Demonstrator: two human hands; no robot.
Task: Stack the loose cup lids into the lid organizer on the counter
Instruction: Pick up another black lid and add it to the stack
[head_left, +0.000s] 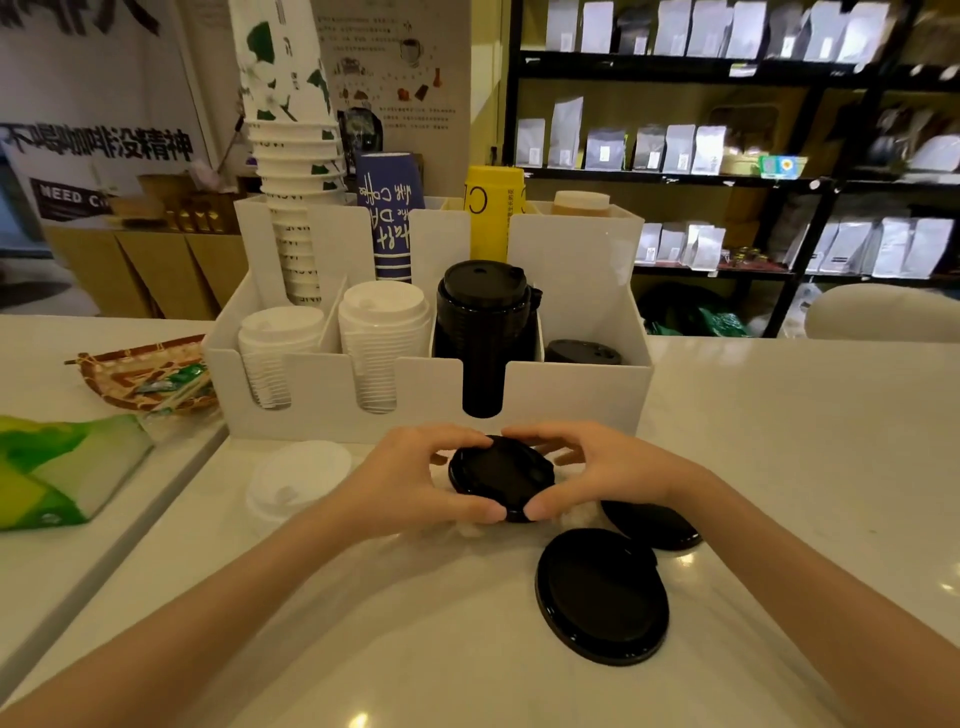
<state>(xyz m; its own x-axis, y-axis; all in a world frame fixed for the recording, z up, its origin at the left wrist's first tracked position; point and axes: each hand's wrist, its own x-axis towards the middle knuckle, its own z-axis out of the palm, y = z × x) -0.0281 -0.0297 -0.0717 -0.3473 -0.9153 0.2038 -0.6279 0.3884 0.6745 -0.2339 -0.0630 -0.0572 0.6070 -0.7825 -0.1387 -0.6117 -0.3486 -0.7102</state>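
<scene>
A black cup lid (501, 475) is held just above the counter between my left hand (415, 480) and my right hand (602, 475), fingers curled around its rim from both sides. Right behind it stands the white lid organizer (571, 395). Its front slots hold two stacks of white lids (384, 338), a tall stack of black lids (485, 322) and a low black lid pile (582, 352) at the right. Two loose black lids lie on the counter: a large one (602, 595) near me and another (652, 525) partly under my right wrist. A loose white lid (296, 480) lies to the left.
Stacked paper cups (296, 171), a blue cup sleeve (389, 218) and a yellow cup stack (493, 213) fill the organizer's back row. A woven tray (140, 374) with packets and a green bag (57, 473) sit on the left. Shelves of pouches stand behind the white counter (805, 441).
</scene>
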